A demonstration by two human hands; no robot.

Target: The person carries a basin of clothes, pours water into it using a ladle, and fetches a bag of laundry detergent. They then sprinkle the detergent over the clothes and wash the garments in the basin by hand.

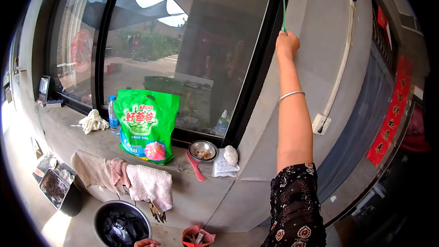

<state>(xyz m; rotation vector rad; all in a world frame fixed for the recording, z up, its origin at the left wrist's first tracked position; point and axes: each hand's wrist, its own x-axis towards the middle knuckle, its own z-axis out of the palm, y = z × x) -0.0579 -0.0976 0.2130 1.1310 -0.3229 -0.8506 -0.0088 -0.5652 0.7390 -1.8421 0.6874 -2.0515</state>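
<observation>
My right hand (287,45) is raised beside the window's right edge, closed in a fist around a thin green cord (284,11). From the fist the cord runs up and curves left along the window frame. A bangle circles that forearm, which comes out of a dark patterned sleeve. Only the fingers of my left hand (147,243) show at the bottom edge, by the rim of a metal basin (97,215) with dark wet cloth (120,228) in it. Whether those fingers hold anything is hidden.
On the window ledge stand a green detergent bag (148,126), a water bottle (114,114), white yarn (93,122), a metal bowl (203,151) and a red brush (195,167). Towels (148,185) hang over the edge. Below are a red container (198,238) and a black bin (71,203).
</observation>
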